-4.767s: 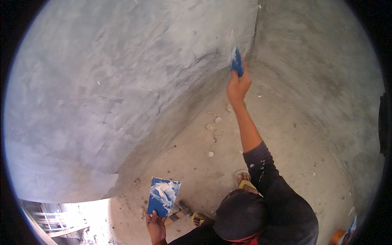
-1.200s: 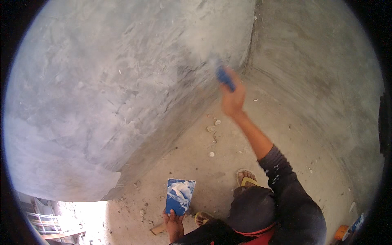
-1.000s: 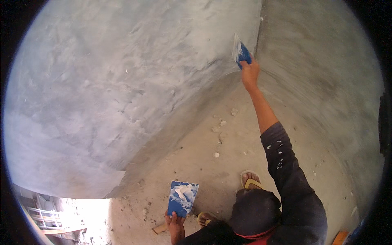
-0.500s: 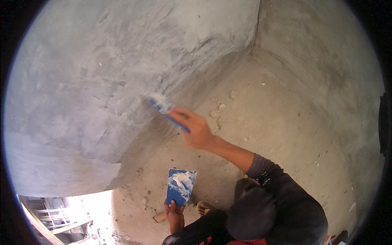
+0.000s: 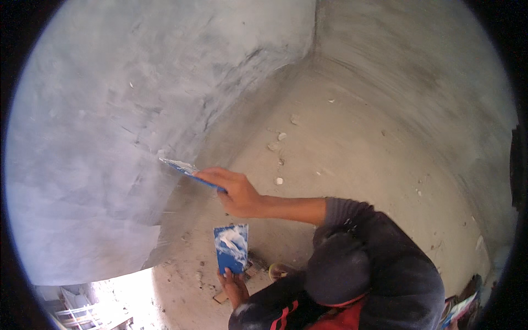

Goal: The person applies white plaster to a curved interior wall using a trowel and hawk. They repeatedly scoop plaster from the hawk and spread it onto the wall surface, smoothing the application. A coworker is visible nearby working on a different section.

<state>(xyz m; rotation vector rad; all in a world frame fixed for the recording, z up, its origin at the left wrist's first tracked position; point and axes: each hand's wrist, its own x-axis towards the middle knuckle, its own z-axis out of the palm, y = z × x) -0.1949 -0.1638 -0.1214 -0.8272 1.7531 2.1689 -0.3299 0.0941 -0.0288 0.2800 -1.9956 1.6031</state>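
Note:
My right hand (image 5: 239, 192) is closed round a blue spreader (image 5: 184, 168) smeared with white putty. Its far edge is at the lower part of the grey wall (image 5: 104, 121), on the left; whether it touches cannot be told. Lower down, my left hand (image 5: 233, 286) grips the bottom end of a flat blue plate (image 5: 230, 258). A thick smear of white putty (image 5: 234, 239) lies across the plate's upper part. The plate is held above the floor, apart from the wall.
Dusty floor (image 5: 352, 148) with several small stones (image 5: 279, 181) meets the wall, and a second wall (image 5: 418, 55) forms a corner. A sandalled foot (image 5: 279, 271) is beside the plate. Bright light falls at the lower left near a pale lattice (image 5: 80, 316). Assorted items (image 5: 462, 305) lie lower right.
My right hand has moved down and left with the spreader, lower along the wall. My left hand and plate have shifted slightly left in the picture, along with the whole view.

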